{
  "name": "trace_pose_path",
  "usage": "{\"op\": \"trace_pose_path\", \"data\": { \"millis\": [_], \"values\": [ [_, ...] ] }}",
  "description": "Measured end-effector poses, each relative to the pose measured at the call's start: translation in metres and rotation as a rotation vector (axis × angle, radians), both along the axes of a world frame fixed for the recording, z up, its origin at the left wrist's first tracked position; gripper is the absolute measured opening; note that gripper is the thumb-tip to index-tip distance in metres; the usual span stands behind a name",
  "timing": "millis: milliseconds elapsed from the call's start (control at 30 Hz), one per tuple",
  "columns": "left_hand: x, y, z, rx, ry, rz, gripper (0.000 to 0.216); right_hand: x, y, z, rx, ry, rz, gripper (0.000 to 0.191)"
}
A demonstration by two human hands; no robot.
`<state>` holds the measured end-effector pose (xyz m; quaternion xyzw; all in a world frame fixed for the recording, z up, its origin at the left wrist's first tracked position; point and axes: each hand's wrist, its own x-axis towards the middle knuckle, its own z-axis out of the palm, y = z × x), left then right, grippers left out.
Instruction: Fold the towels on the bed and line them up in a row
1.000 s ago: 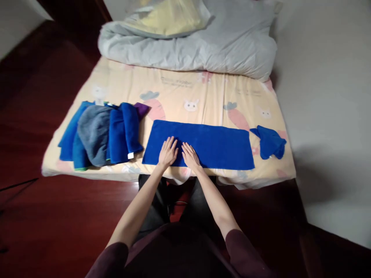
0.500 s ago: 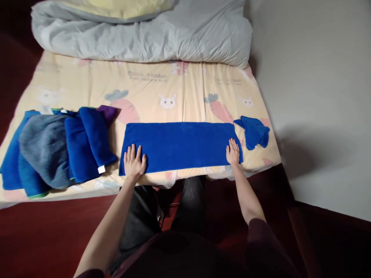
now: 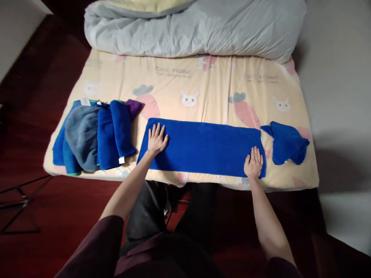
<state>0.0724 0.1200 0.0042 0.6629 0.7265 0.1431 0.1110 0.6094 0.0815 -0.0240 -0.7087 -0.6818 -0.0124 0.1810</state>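
Observation:
A blue towel (image 3: 203,148) lies flat as a long strip across the near part of the bed. My left hand (image 3: 157,139) rests on its left end, palm down with the fingers spread. On the right end lies my right hand (image 3: 254,163), also palm down and fingers stretched out. Neither hand grips the cloth. Beyond the towel's right end sits a crumpled blue cloth (image 3: 290,143). To the left is a group of folded blue towels (image 3: 123,127) with a grey-blue cloth (image 3: 82,135) over them and a purple corner (image 3: 134,108) showing.
The bed has a pale yellow sheet (image 3: 174,88) printed with rabbits and carrots. A bunched grey quilt (image 3: 197,33) lies across its far side. A grey wall (image 3: 342,96) stands at the right. Thin black stand legs (image 3: 21,200) show on the dark red floor at the left.
My left hand has slid up the towel, away from me, toward its far edge. The right hand stays near the right end. The whole view has shifted and turned.

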Motion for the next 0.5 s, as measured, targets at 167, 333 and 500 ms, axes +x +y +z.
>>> {"op": "trace_pose_path", "data": {
  "millis": [167, 333, 500],
  "values": [
    [-0.029, 0.035, -0.006, 0.061, -0.055, 0.062, 0.070, -0.005, 0.000, 0.005, -0.046, -0.041, -0.017, 0.060],
    [-0.026, 0.035, -0.007, 0.145, -0.085, 0.076, 0.068, -0.009, 0.004, 0.026, -0.169, -0.133, -0.019, 0.060],
    [-0.020, 0.034, -0.002, 0.214, -0.076, 0.072, 0.067, -0.001, 0.051, 0.042, -0.248, -0.153, 0.157, 0.057]
  ]
}}
